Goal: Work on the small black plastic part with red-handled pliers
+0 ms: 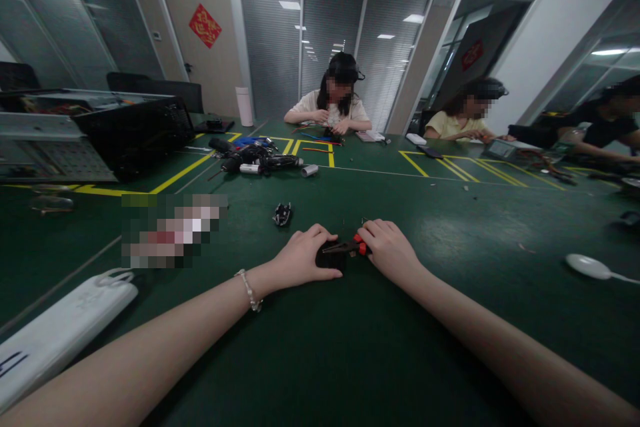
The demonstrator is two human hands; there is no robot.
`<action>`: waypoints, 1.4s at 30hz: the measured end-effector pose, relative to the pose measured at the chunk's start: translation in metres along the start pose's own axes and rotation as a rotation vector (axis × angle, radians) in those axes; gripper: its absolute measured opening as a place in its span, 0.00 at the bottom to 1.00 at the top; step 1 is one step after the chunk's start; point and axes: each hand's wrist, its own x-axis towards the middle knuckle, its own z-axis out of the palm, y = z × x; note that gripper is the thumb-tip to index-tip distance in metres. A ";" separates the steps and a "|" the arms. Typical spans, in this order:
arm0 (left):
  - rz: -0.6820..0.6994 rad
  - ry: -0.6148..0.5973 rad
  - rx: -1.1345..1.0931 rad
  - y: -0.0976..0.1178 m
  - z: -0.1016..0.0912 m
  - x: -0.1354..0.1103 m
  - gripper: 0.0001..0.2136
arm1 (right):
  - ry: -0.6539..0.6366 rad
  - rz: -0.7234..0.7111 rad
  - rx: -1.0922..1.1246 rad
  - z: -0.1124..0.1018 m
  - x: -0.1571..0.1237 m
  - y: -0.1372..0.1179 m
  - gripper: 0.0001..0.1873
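Observation:
My left hand (304,257) is closed around a dark, flat casing piece (331,261), its thumb and fingers at the edges, on the green table. In my right hand (393,248) are long-nosed pliers (345,249) with red grips. Their dark jaws point left and lie over the casing; whether they bite on it I cannot tell. Beyond my left hand stands a small black-and-silver part (282,214), apart from both hands.
An opened black computer case (135,137) fills the left side. Power drills and tools (260,157) lie behind the small part. Near my left arm is a white power strip (70,327); to the right, a white corded mouse (590,265). Several people sit across the table.

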 end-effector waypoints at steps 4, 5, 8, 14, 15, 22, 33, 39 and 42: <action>0.001 -0.004 0.004 -0.001 0.001 0.001 0.29 | -0.002 0.005 -0.009 0.000 -0.001 0.000 0.13; 0.003 -0.003 0.007 -0.002 0.001 0.001 0.29 | -0.002 0.006 -0.013 0.000 -0.001 0.000 0.13; 0.005 -0.001 0.013 -0.002 0.001 0.001 0.29 | -0.005 0.010 -0.023 0.000 -0.001 0.000 0.13; -0.015 -0.008 -0.002 0.001 -0.001 0.001 0.30 | -0.006 0.001 -0.017 -0.001 0.000 -0.001 0.13; -0.017 -0.009 -0.003 0.001 -0.001 0.001 0.30 | -0.006 0.000 -0.016 -0.001 0.000 -0.001 0.13; -0.018 -0.009 0.005 0.002 -0.001 0.001 0.30 | -0.007 0.012 -0.017 -0.001 -0.001 -0.001 0.13; 0.020 0.005 0.011 -0.001 0.002 0.002 0.29 | 0.007 0.013 -0.032 -0.001 -0.002 -0.001 0.13; 0.009 -0.005 0.016 0.001 0.000 0.003 0.28 | -0.006 0.006 -0.024 -0.001 0.001 -0.001 0.11; -0.001 0.000 0.011 0.002 -0.001 0.002 0.28 | 0.003 0.005 -0.024 0.000 0.000 0.000 0.12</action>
